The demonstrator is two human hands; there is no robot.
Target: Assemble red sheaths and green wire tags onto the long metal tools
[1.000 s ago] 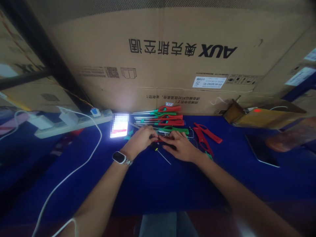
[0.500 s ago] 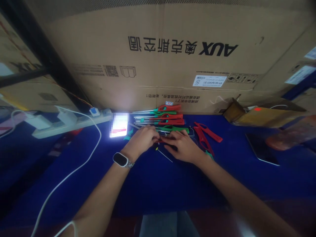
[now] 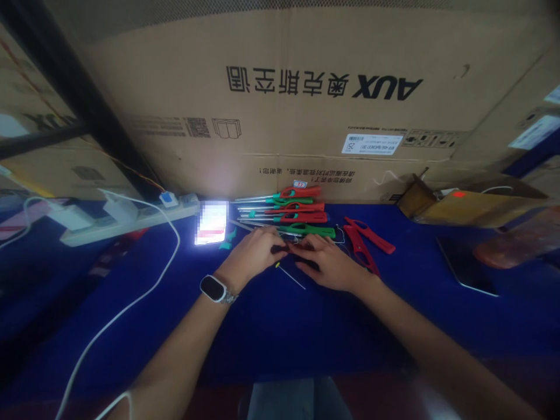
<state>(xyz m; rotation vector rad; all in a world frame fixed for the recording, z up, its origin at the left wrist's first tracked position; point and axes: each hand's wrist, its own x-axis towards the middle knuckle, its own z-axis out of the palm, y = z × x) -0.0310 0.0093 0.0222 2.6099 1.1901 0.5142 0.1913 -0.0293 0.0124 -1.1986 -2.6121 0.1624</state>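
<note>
My left hand (image 3: 260, 251) and my right hand (image 3: 326, 259) meet at mid-table, with bent fingers closed on a gas lighter (image 3: 285, 251). Most of it is hidden by the fingers; a dark reddish bit shows between them. Just beyond lie several long-nosed gas lighters in a row, among them a green one (image 3: 312, 230) close to my right fingers and a red one (image 3: 304, 217) behind it. Right of my right hand are two red lighter shell halves (image 3: 363, 248). Below my fingertips lies a thin metal rod (image 3: 292, 276) with a yellow end.
A lit phone screen (image 3: 212, 223) stands left of my left hand, near small teal pieces (image 3: 227, 241). Further left are a white power strip (image 3: 126, 220) and a white cable (image 3: 144, 286). A dark phone (image 3: 464, 265) and an open cardboard box (image 3: 472, 207) are at right. Behind rises a large carton (image 3: 175, 70).
My fingers have shifted slightly on the held lighter, and its red part is now more covered. The right fingers are straighter. The things on the table lie as before.
</note>
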